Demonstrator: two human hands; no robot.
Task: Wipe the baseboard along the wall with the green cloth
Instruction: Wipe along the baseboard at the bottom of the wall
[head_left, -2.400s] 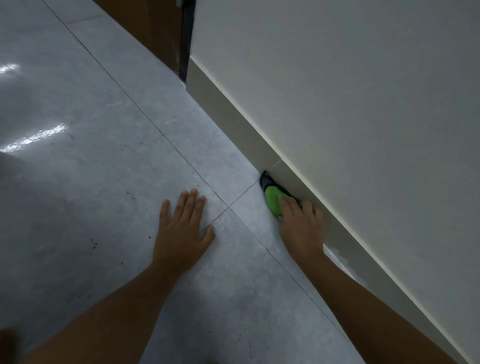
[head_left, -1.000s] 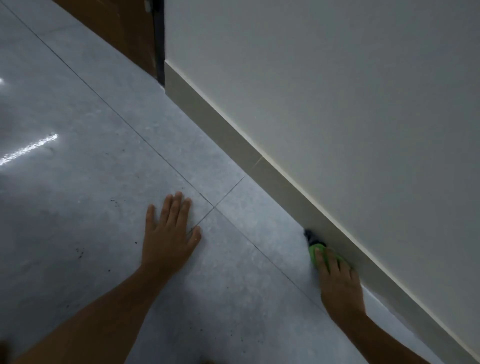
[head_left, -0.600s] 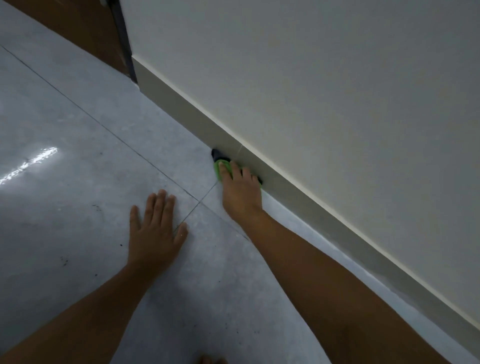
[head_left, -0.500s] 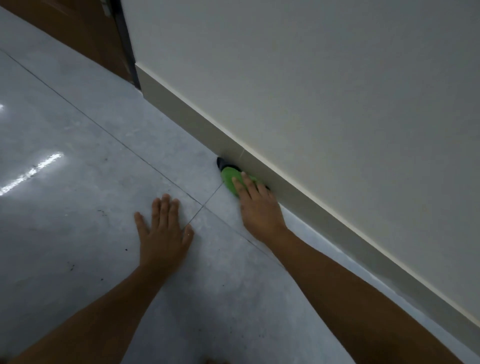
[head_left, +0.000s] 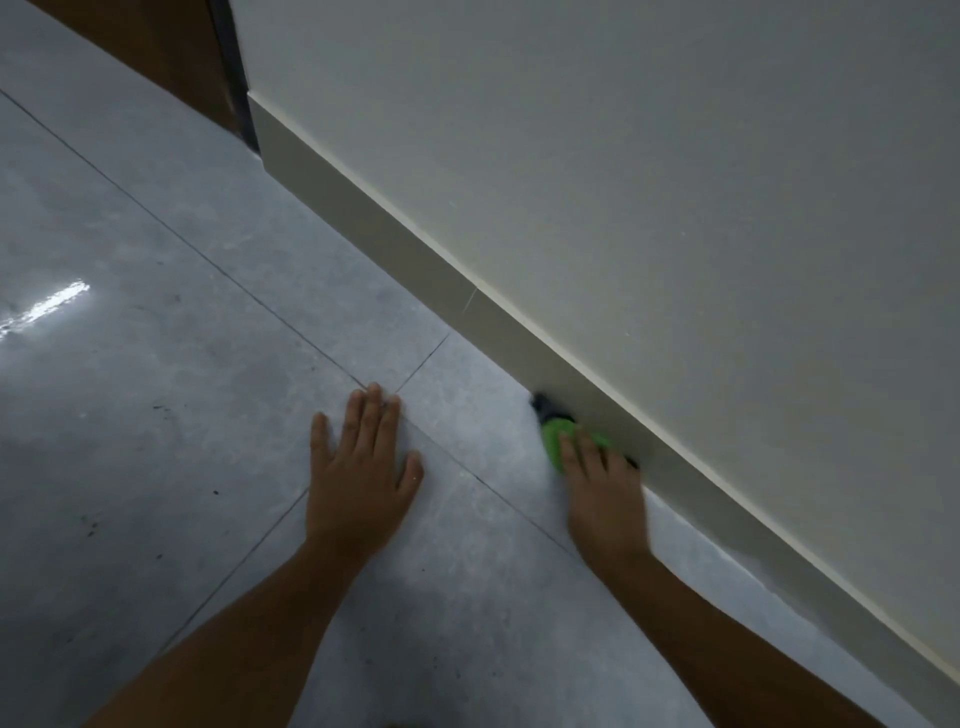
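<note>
A beige baseboard (head_left: 395, 234) runs diagonally along the foot of the pale wall (head_left: 649, 182), from the upper left down to the lower right. My right hand (head_left: 602, 493) presses the green cloth (head_left: 555, 435) against the baseboard's lower edge where it meets the floor. Only the cloth's front part and a dark edge show ahead of my fingers; the rest is under the hand. My left hand (head_left: 361, 467) lies flat on the grey floor tiles, fingers spread, holding nothing.
Glossy grey floor tiles (head_left: 156, 415) with thin grout lines and small dark specks fill the left. A brown door (head_left: 156, 47) and its dark frame (head_left: 234, 78) stand at the upper left, where the baseboard ends.
My right hand has slid the green cloth back along the baseboard toward me, away from the door. My left hand stays flat on the floor.
</note>
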